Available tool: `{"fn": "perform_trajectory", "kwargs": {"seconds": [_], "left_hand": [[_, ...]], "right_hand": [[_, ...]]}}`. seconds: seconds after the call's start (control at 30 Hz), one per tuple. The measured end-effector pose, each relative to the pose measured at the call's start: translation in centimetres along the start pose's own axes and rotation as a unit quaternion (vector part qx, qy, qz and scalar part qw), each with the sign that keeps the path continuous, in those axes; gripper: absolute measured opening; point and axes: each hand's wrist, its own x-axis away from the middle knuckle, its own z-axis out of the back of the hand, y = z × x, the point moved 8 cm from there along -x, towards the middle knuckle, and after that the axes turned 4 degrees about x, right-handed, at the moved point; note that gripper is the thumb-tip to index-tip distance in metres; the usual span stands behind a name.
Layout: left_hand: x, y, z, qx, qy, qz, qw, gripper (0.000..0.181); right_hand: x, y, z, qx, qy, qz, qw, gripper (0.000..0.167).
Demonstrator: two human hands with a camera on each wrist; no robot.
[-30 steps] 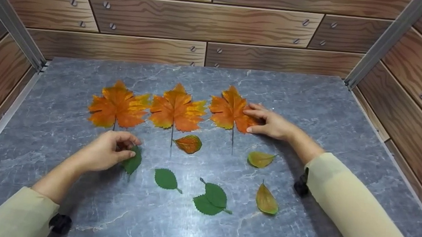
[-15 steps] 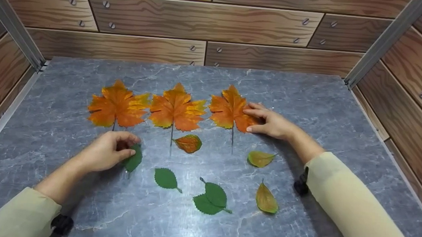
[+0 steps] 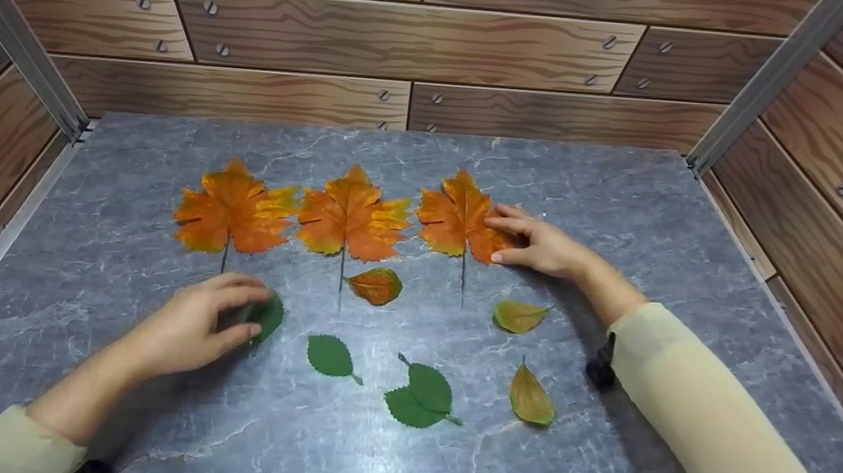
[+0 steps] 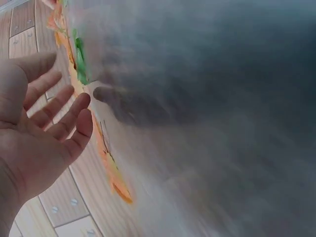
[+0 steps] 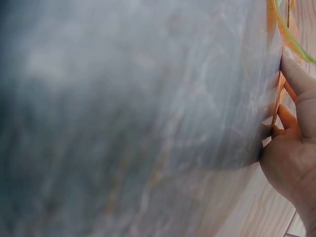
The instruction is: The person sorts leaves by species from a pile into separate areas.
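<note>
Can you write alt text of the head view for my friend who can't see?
A right hand touches the rightmost of three big orange leaves in a row on a grey table, while a left hand partly hides a green leaf. Nearby lie three more green leaves, two yellowish leaves and a small reddish leaf.

Plain pale yellow-green sleeves (image 3: 694, 408); small black rounded device (image 3: 601, 365) at each cuff (image 3: 636, 328).

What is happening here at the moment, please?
The person's right hand touches the rightmost large orange leaf; two similar leaves lie beside it in a row. The left hand is open near a green leaf, apparently not gripping it. Three other green leaves, two yellowish leaves and a small reddish leaf also lie on the table.
</note>
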Motion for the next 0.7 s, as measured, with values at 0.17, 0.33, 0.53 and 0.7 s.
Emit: {"fn": "perform_trajectory", "kwargs": {"seconds": [0.17,0.33,0.53,0.7], "left_hand": [[1.7,0.4,-0.6,-0.07,-0.037,-0.035,0.9963,0.049],[2.8,0.6,-0.9,-0.125,-0.051,-0.055,0.9893,0.049],[3.1,0.2,-1.4,-0.154,-0.081,-0.045,0.9837,0.051],[3.0,-0.1,-1.6,-0.158,-0.097,-0.04,0.9819,0.052]], "right_hand": [[0.0,0.0,0.0,0.006,0.0,-0.001,1.0,0.07],[0.0,0.0,0.0,-0.004,-0.002,-0.004,1.0,0.07],[-0.1,0.0,0.0,-0.017,-0.005,-0.004,0.9998,0.07],[-0.1,0.1,-0.1,-0.01,-0.004,-0.011,0.9999,0.071]]}}
